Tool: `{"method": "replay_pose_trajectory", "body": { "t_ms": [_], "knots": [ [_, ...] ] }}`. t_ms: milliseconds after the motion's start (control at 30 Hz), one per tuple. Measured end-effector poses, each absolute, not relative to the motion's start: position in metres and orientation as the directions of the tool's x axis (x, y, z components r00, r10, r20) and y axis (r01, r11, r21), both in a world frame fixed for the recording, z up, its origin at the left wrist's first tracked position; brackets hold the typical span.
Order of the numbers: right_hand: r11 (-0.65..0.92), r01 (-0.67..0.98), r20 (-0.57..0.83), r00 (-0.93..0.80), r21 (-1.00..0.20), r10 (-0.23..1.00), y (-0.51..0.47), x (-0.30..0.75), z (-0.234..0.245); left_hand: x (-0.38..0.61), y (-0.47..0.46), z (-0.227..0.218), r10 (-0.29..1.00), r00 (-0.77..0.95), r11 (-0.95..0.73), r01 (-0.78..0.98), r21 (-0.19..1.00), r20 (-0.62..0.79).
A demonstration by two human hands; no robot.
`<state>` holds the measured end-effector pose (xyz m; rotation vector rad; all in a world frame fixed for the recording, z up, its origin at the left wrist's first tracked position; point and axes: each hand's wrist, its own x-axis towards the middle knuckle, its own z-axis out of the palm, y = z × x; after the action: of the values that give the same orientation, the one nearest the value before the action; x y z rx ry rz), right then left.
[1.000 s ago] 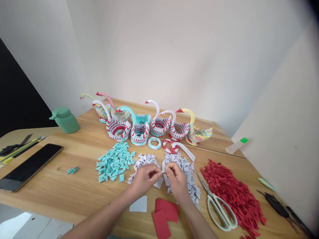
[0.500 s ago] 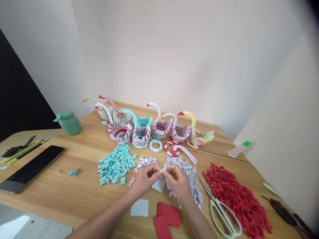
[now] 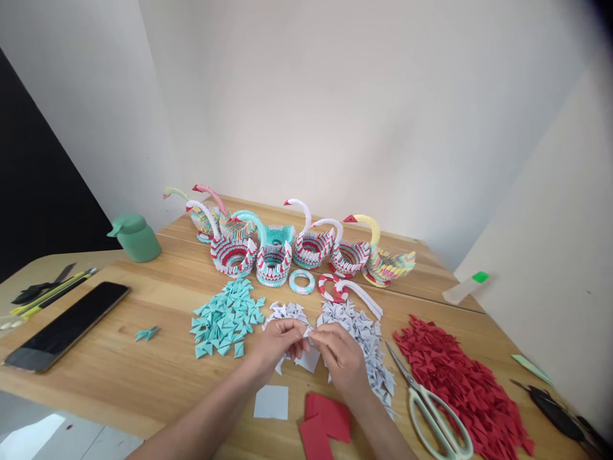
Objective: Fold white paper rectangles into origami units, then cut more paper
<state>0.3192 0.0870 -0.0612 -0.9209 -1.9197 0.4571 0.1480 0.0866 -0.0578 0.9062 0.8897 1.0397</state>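
Between my two hands is a small white folded paper piece [image 3: 308, 332]. My left hand [image 3: 282, 345] pinches its left side, and my right hand [image 3: 338, 351] grips it from the right with thumb and forefinger. Both hands hover over white folded paper triangles [image 3: 361, 335], heaped partly behind them. Below my fingers lies a white paper sheet [image 3: 309, 360], partly covered. Closer to me are another white square [image 3: 271, 402] and several red paper rectangles [image 3: 330, 415]. A turquoise triangle heap [image 3: 227, 316] lies left of my hands.
Behind stand several folded-paper swans [image 3: 274, 265], with a turquoise-white ring [image 3: 301, 282], a red-white ring [image 3: 329, 288] and a white curved neck [image 3: 361, 297] in front. Scissors [image 3: 433, 409] lie beside red triangles [image 3: 464, 383]. A phone [image 3: 67, 326] and green pot [image 3: 136, 237] are left.
My hands have turned slightly about the white paper piece, and it now sits more upright between my fingers. The whole view has shifted a little.
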Motion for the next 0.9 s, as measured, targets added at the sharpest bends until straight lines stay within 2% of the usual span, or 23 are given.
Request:
{"method": "replay_pose_trajectory", "body": {
  "t_ms": [167, 333, 400, 533, 733, 900],
  "knots": [
    [0.637, 0.411, 0.592, -0.249, -0.652, 0.766, 0.087, 0.32, -0.058, 0.148, 0.087, -0.058, 0.953, 0.277, 0.204, -0.281, 0.938, -0.124],
    [0.431, 0.338, 0.392, -0.18, -0.836, 0.902, 0.088, 0.32, -0.054, 0.149, 0.086, -0.058, 0.987, 0.16, 0.002, -0.073, 0.997, 0.009],
    [0.378, 0.308, 0.341, -0.169, -0.873, 0.925, 0.088, 0.319, -0.053, 0.149, 0.083, -0.056, 0.986, 0.14, -0.099, 0.036, 0.994, 0.093],
    [0.378, 0.298, 0.339, -0.173, -0.877, 0.925, 0.087, 0.319, -0.054, 0.15, 0.078, -0.054, 0.96, 0.154, -0.257, 0.163, 0.953, 0.233],
    [0.429, 0.294, 0.393, -0.175, -0.854, 0.903, 0.087, 0.322, -0.055, 0.15, 0.08, -0.056, 0.977, 0.103, -0.201, 0.152, 0.968, 0.187],
    [0.457, 0.316, 0.396, -0.241, -0.831, 0.886, 0.086, 0.321, -0.051, 0.149, 0.078, -0.051, 0.941, 0.101, -0.339, 0.26, 0.904, 0.324]
  ]
}}
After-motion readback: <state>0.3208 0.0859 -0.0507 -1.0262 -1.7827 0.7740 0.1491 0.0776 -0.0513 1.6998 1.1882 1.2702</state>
